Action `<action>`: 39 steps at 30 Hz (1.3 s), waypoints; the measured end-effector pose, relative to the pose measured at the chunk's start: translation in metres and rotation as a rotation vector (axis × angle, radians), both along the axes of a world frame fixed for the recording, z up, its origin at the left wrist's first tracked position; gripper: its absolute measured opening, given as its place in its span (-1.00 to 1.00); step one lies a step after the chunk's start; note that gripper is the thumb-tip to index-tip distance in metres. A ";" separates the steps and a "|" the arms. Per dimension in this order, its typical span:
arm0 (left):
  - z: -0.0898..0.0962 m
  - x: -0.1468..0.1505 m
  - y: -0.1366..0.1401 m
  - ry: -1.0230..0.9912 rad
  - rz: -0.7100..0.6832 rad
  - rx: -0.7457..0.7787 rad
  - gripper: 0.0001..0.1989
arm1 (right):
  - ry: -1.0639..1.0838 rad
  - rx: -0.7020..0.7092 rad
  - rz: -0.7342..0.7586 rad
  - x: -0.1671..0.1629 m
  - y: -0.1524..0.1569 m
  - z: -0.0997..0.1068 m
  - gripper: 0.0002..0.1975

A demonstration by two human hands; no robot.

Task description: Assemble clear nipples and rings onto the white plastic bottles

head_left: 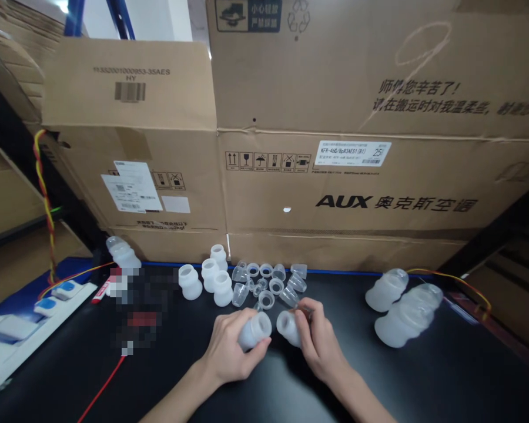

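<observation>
My left hand (234, 342) is closed around a small translucent white plastic bottle (254, 330) with a narrowed waist, its open mouth tipped toward the right. Facing it, a similar white bottle (287, 327) is gripped in my right hand (318, 339), its open mouth turned to the left. The two bottles are close together but apart. Just beyond my hands lies a cluster of clear plastic caps (276, 286), some on their sides. Several open white bottles (223, 288) stand to the left of the caps.
On the right are white bottles with clear tops (408, 314), and another (123, 254) is at the far left. A power strip (35, 332) runs along the left side of the black tabletop (185, 370), near a red cable (102, 388). Cardboard (268, 188) walls the back.
</observation>
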State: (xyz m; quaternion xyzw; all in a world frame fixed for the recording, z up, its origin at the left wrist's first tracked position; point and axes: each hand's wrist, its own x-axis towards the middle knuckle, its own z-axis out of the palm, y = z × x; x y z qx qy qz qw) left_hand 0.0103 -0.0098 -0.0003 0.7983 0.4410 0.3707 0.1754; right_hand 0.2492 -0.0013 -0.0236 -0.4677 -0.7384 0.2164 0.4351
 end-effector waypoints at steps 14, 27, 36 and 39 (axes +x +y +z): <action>0.003 -0.014 0.006 -0.133 0.010 -0.161 -0.86 | -0.125 -0.200 0.006 0.006 0.000 0.007 -0.64; 0.002 -0.005 0.007 -0.811 -0.044 -0.654 -0.38 | 0.165 -0.422 -0.015 0.006 0.002 0.012 -0.58; -0.002 0.024 -0.013 -1.450 -0.143 -1.379 -0.50 | 1.237 -1.353 0.308 -0.039 -0.028 0.010 -0.27; -0.006 0.031 -0.017 -1.501 -0.159 -1.434 -0.43 | 1.309 -1.407 0.316 -0.044 -0.030 0.004 -0.27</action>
